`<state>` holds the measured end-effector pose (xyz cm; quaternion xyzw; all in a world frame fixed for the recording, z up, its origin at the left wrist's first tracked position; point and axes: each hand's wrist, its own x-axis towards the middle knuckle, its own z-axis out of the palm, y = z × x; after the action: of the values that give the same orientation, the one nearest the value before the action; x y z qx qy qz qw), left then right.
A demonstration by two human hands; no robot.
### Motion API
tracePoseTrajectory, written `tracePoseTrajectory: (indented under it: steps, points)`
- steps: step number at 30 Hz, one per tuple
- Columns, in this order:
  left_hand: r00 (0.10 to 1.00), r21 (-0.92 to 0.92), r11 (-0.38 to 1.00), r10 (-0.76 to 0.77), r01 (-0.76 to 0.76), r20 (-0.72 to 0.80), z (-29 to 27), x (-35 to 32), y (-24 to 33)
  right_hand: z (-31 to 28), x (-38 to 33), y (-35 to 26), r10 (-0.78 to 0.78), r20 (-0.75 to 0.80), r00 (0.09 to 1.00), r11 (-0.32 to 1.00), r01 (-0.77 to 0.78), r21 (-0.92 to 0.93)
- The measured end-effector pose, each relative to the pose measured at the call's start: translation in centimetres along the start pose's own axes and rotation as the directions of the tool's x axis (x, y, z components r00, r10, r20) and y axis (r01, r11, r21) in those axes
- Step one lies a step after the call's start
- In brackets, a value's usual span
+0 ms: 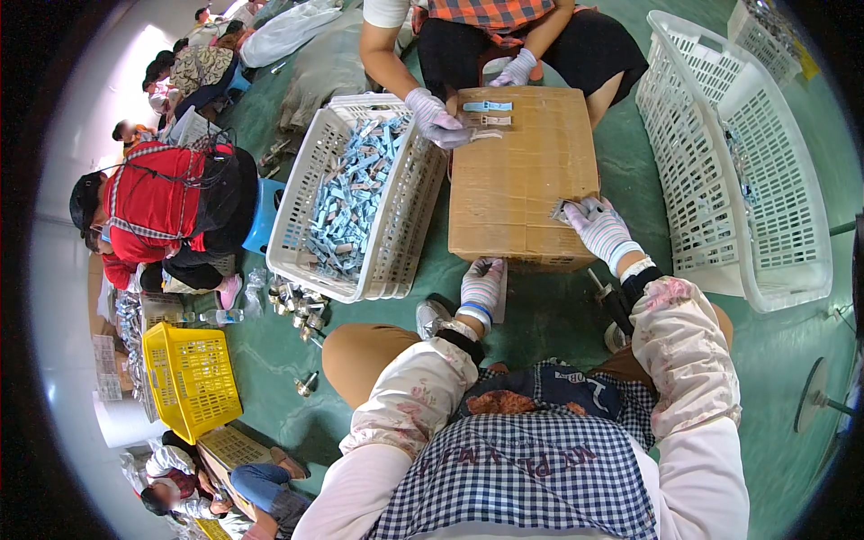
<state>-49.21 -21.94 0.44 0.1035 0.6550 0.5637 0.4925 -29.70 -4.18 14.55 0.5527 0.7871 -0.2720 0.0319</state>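
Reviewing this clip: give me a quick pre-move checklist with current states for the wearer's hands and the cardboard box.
1. Right hand holding a small grey piece at the cardboard box edge: ok.
2. Left hand free of load: cannot tell, it rests at the box's near side.
3. Box top has bare room: ok.
4. Co-worker's gloved hand clear of the wearer's hands: ok, at the far end.
5. White basket of blue pieces beside the box: ok.

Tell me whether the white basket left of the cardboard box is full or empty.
Partly full: the white basket holds a heap of small blue pieces below its rim.
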Motion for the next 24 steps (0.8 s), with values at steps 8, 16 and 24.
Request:
tracePoseTrajectory:
  steps: [8, 16, 24]
  points:
    - [1.000, 0.020, 1.000, -0.015, 0.015, 0.017, 0.9, -1.1, 1.8, 2.0, 1.8, 2.7, -0.043, -0.026, 0.999, 0.998, 0.042, -0.035]
    - [1.000, 0.068, 0.998, 0.008, -0.008, -0.004, 0.9, -1.9, 2.6, 0.3, 0.2, 0.7, -0.125, -0.009, 0.992, 0.990, 0.124, -0.071]
    - [1.000, 0.039, 0.999, -0.009, 0.010, -0.003, 1.2, -1.7, 2.3, -1.1, -1.0, -0.5, 0.021, -0.012, 1.000, 0.999, -0.021, -0.038]
